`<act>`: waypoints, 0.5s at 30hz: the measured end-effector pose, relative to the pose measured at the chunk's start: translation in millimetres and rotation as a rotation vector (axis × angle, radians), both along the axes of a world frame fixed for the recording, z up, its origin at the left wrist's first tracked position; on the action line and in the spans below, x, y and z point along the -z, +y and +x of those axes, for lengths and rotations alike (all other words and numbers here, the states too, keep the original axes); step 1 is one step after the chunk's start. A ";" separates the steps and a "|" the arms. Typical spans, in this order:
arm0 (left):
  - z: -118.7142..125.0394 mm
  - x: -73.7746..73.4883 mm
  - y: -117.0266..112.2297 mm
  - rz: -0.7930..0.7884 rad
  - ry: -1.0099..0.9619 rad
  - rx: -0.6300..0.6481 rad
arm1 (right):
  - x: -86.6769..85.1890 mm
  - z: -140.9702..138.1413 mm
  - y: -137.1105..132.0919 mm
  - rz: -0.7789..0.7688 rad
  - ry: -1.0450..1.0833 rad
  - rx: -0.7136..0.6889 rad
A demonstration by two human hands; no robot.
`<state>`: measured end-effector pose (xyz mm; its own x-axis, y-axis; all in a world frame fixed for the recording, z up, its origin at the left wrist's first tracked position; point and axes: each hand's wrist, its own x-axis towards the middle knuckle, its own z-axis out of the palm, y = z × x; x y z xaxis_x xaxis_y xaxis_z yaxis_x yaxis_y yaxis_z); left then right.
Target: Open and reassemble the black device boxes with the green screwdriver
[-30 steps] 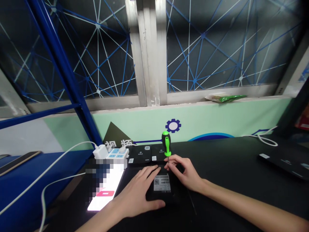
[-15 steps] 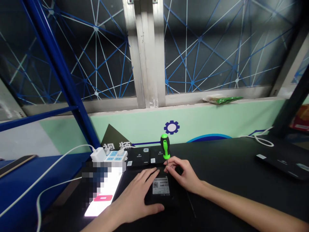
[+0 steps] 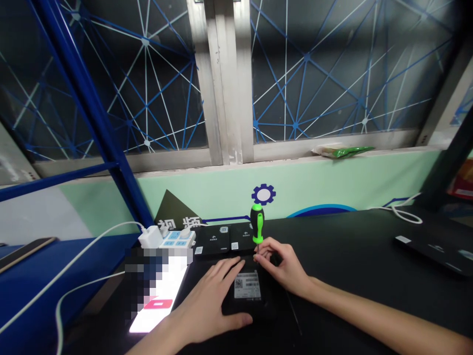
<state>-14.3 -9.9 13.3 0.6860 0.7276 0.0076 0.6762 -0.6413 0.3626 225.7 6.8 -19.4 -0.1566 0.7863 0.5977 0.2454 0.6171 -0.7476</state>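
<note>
My left hand [image 3: 210, 301] lies flat with fingers stretched out on a small black box [image 3: 247, 292] that has a white label with a QR code, holding it down on the black table [image 3: 351, 266]. My right hand [image 3: 283, 264] pinches the thin shaft of a green-and-black screwdriver [image 3: 257, 223] that stands upright, tip at the box's far edge. Two similar black boxes [image 3: 223, 239] lie just behind it.
A lit phone [image 3: 157, 291] lies left of the box, with a white power strip [image 3: 170, 236] and its charger cables behind. A flat black device [image 3: 436, 246] and a white cable [image 3: 401, 209] are at the far right. A blue steel frame [image 3: 96, 123] rises on the left.
The screwdriver handle has tipped slightly to the right and my right fingers have shifted along its shaft. My left hand stays flat on the box.
</note>
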 end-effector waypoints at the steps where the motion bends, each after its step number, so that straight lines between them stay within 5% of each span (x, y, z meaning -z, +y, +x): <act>1: 0.0 0.2 0.1 0.003 -0.006 0.001 | -0.1 -0.2 -0.1 0.000 0.003 -0.001; 9: 1.3 -2.2 -0.9 0.008 -0.010 0.013 | -4.6 2.4 -7.1 0.035 -0.037 -0.101; 15: 0.4 -2.7 -1.0 -0.003 0.007 0.004 | 0.0 0.9 -2.4 0.013 -0.024 -0.011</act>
<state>-13.9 -10.9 16.0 0.6888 0.7250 0.0007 0.6761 -0.6427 0.3604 226.6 4.4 -19.4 -0.1799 0.7768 0.6035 0.2564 0.6294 -0.7336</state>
